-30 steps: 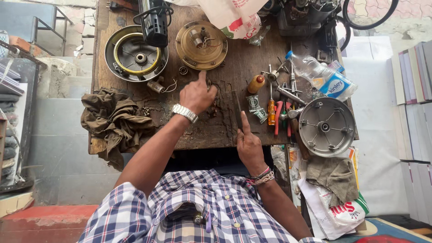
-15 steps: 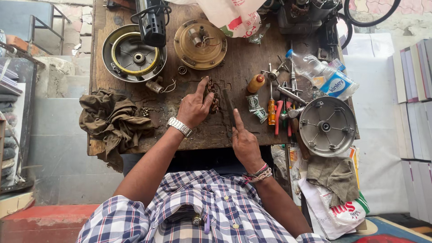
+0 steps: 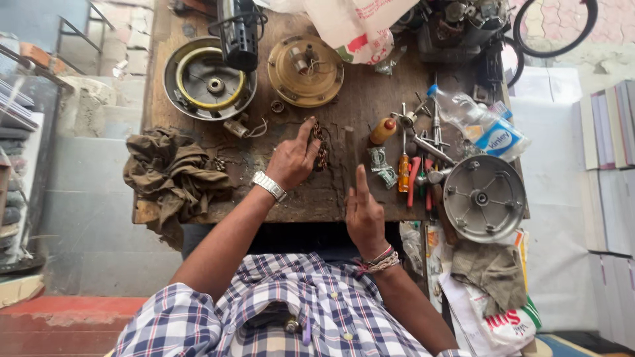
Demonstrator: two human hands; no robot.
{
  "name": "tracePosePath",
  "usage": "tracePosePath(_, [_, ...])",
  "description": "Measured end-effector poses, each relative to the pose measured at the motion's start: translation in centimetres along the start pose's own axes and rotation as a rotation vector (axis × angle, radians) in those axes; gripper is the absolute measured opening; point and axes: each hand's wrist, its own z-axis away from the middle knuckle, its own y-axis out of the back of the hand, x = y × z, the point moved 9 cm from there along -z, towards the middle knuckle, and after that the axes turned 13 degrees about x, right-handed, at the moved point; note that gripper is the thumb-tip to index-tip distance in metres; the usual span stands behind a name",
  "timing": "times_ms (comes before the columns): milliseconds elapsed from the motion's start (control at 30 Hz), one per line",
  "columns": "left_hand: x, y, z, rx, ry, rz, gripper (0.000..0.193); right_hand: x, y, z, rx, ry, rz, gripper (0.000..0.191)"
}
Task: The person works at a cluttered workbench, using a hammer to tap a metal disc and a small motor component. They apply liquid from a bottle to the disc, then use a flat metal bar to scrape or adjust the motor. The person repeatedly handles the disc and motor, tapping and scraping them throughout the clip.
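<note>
L hand (image 3: 291,160), watch on wrist, fingers loosely curled, tips pinching a small brown coil piece (image 3: 321,147) just above the bench top (image 3: 331,192). R hand (image 3: 362,213) holds nothing, index finger up, other fingers folded, just right of the piece. Rag (image 3: 173,173) to the left; brass disc (image 3: 305,71) beyond; grey cover (image 3: 484,197) w/ screwdrivers (image 3: 403,170) to the right.

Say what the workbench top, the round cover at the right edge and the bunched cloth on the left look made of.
Workbench top: wood, dark and stained, grain and scratches showing.
Round cover: probably cast metal, dull grey, with ribs and a centre hole.
Cloth: woven fabric, olive-brown, crumpled in soft folds, looks soiled.
</note>
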Motion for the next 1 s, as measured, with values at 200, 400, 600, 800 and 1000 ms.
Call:
tracePosePath(200, [0.3, 0.1, -0.5, -0.032, -0.008, -0.054, 0.059, 2.3, -1.9, 0.5, -0.206, -0.259, 0.084, 0.066])
tracePosePath(400, [0.7, 0.0, -0.4, -0.054, -0.008, -0.057, 0.057, 1.1, -2.1, 0.6, -0.275, -0.073, 0.142, 0.072])
tracePosePath(600, [0.7, -0.3, -1.0, -0.081, 0.035, -0.079, 0.056, 1.6, -2.7, 0.9, -0.315, -0.082, 0.136, 0.079])
tracePosePath(800, [1.4, -0.2, -0.6, -0.055, -0.012, -0.058, 0.057, 5.6, -1.6, 1.3, -0.303, -0.387, 0.178, 0.074])
tracePosePath(1000, [1.1, -0.2, -0.7, -0.121, 0.016, -0.116, 0.058, 7.5, -3.6, -1.4, -0.264, -0.276, 0.17, 0.082])
